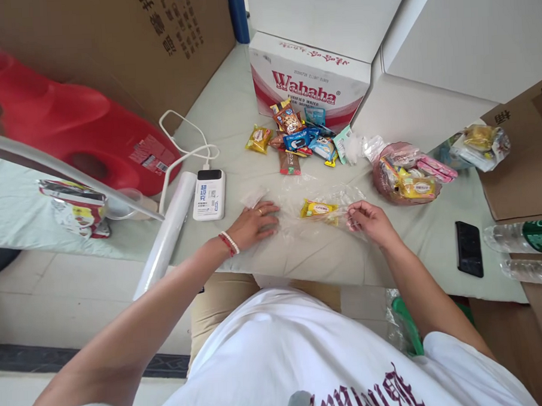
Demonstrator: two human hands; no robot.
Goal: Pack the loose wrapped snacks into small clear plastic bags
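Observation:
A thin clear plastic sheet or bag (293,213) lies crumpled on the cloth in front of me. Within or under it sits a yellow wrapped snack (318,208); which of the two I cannot tell. My left hand (255,223) rests flat with fingers spread on the plastic's left part. At the plastic's right end, my right hand (369,221) pinches its edge between thumb and fingers. Behind the plastic is a pile of small wrapped snacks (299,136), with one yellow packet (258,139) at its left side.
A pink clear bowl (380,183) of snacks stands right, near a black phone (469,249). Left are a white power bank (209,195) with a cable, a plastic roll (167,234) and a red jug (83,127). A Wahaba water carton (308,75) stands behind the pile.

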